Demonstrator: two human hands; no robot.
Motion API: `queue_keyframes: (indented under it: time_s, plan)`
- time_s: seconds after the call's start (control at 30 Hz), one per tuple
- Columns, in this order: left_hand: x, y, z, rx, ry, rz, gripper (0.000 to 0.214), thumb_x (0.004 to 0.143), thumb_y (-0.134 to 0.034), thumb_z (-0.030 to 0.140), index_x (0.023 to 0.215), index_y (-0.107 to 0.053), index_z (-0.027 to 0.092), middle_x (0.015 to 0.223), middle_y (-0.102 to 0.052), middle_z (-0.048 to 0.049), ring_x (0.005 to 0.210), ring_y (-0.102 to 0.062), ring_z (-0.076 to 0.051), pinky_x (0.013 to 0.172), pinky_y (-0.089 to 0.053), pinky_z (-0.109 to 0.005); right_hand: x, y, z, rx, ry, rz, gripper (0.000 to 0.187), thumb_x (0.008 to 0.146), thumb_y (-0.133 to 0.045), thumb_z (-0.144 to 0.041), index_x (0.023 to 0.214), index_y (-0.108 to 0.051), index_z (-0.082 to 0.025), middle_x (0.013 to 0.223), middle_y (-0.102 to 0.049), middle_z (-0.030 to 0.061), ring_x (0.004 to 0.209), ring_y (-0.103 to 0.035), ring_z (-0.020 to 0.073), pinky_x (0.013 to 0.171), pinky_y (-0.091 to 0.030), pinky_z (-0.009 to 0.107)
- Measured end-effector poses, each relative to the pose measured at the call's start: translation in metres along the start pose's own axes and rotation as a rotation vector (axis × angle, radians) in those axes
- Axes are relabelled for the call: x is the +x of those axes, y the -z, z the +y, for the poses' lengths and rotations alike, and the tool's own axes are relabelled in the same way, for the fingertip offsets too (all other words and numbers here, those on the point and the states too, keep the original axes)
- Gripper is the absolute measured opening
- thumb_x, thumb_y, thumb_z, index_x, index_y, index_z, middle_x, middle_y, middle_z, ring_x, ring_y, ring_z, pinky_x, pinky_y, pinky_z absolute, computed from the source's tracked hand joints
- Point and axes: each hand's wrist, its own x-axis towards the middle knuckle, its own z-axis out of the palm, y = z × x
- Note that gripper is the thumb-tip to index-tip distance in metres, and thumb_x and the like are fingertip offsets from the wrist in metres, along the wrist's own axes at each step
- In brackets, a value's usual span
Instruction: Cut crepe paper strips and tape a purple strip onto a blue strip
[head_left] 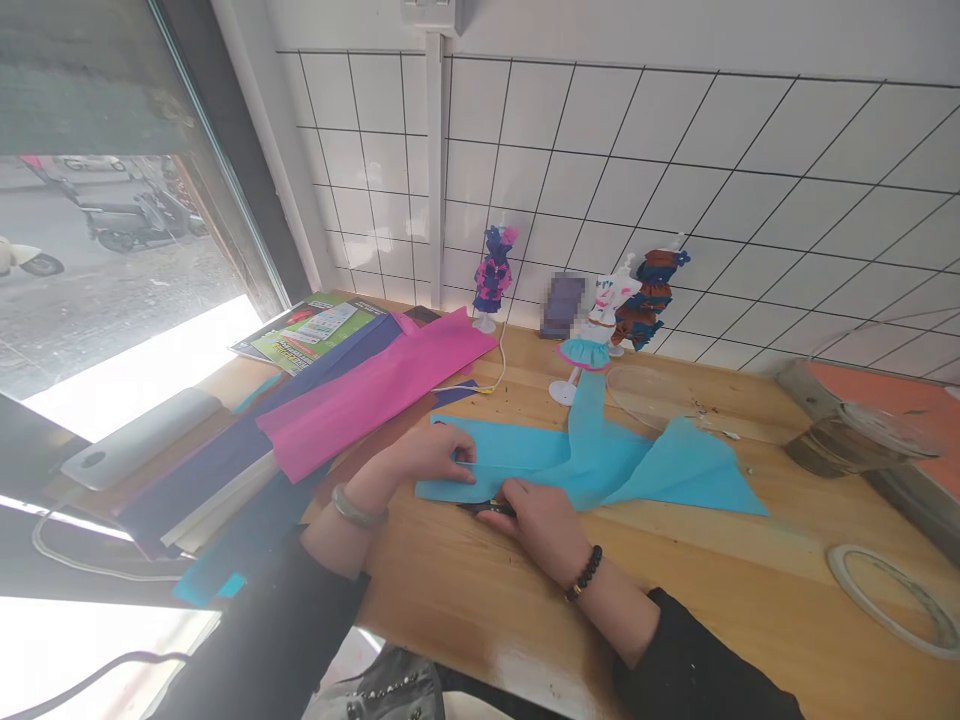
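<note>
Over the wooden table [450,590] in front of me, the turquoise sheet [517,442] lies partly folded, just right of the pink sheet [382,395]. The person's right hand [544,525] has its fingers curled closed round a slim dark tool [501,507], perhaps scissors, at the turquoise near edge, while the left hand [442,452], fingers bent and slightly parted from the thumb, rests on that sheet's left end.

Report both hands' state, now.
Left hand: fingers curled at the blue sheet; whether it grips cannot be told.
Right hand: closed, holding a dark tool at the sheet's near edge.
</note>
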Motion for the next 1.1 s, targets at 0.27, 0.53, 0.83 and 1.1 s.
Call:
queue_keyframes:
  time_s: [0.27,0.53,0.83,1.1]
  plan:
    - [-0.0020,0.0035,0.0021,0.036,-0.004,-0.039,0.042,0.063,-0.064,0.053,0.091,-0.058,0.021,0.091,-0.057,0.0000,0.083,-0.050,-0.016,0.069,-0.035,-0.023,-0.0023,0.0021,-0.0005,-0.004,0.004,-0.008,0.035,0.081,-0.046,-0.051,0.074,-0.054,-0.018,0.068,-0.063,0.0009,0.063,-0.059,0.0152,0.051,-0.029,0.025]
    - [-0.0007,0.0012,-0.0011,0.063,-0.011,-0.031,0.041,0.063,-0.062,0.055,0.082,-0.058,0.019,0.086,-0.056,-0.0001,0.083,-0.050,-0.016,0.068,-0.035,-0.024,-0.0014,0.0011,-0.0038,-0.015,0.027,0.015,0.039,0.082,-0.042,-0.055,0.075,-0.053,-0.018,0.069,-0.062,0.0009,0.063,-0.058,0.0156,0.050,-0.027,0.025]
    - [0.0007,0.0006,-0.0028,0.035,-0.037,-0.039,0.036,0.065,-0.062,0.052,0.078,-0.057,0.019,0.082,-0.055,0.0003,0.084,-0.049,-0.017,0.070,-0.035,-0.024,0.0029,-0.0024,-0.0065,-0.009,0.002,0.003,0.040,0.082,-0.041,-0.056,0.078,-0.054,-0.019,0.069,-0.063,0.0021,0.065,-0.059,0.0162,0.051,-0.028,0.026]
    - [-0.0009,0.0014,-0.0020,0.010,0.018,-0.070,0.041,0.061,-0.063,0.054,0.084,-0.057,0.021,0.087,-0.054,0.0005,0.085,-0.049,-0.017,0.068,-0.035,-0.024,0.0021,-0.0037,-0.0063,-0.004,0.010,0.008,0.039,0.083,-0.040,-0.055,0.075,-0.052,-0.019,0.067,-0.063,0.0005,0.064,-0.059,0.0158,0.050,-0.026,0.026]
